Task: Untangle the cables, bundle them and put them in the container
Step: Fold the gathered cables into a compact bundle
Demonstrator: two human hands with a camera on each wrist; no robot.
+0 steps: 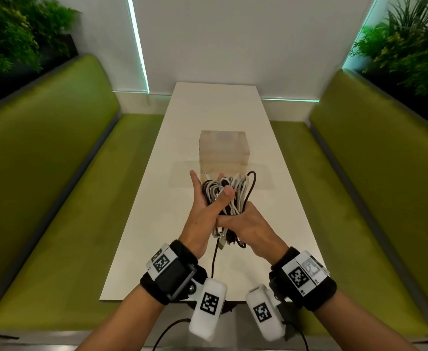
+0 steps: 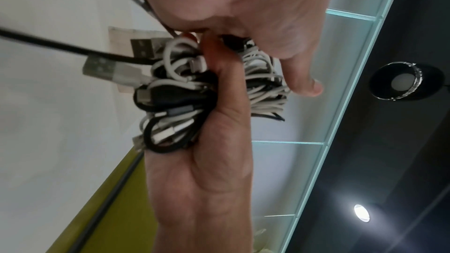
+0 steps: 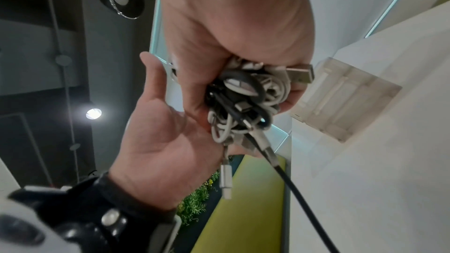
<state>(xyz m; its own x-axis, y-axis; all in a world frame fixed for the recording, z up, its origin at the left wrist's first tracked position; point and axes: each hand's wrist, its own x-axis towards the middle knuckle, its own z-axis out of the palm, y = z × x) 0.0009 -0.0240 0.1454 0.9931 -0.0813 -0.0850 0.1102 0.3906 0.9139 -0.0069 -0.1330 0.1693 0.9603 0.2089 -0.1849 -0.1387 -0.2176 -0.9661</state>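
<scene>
Progress: we judge the cables (image 1: 227, 196) gathered into one bundle; binding and stowing remain.
Container (image 1: 223, 148): on the table (image 1: 271, 224), nothing visible inside.
Bundle: in the air, on our side of the container.
Right hand (image 1: 248, 228): curled round the bundle's lower end.
Left hand (image 1: 202, 211): thumb pressed across the bundle, its fingers hidden behind; one black lead dangles.

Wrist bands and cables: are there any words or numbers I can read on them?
No words or numbers can be read anywhere.
Wrist bands: only black-and-white square code patterns, no letters.
White camera pods: the same patterns.
Cable bundle: no print shows on cables or plugs.
Clear container: no label visible.
</scene>
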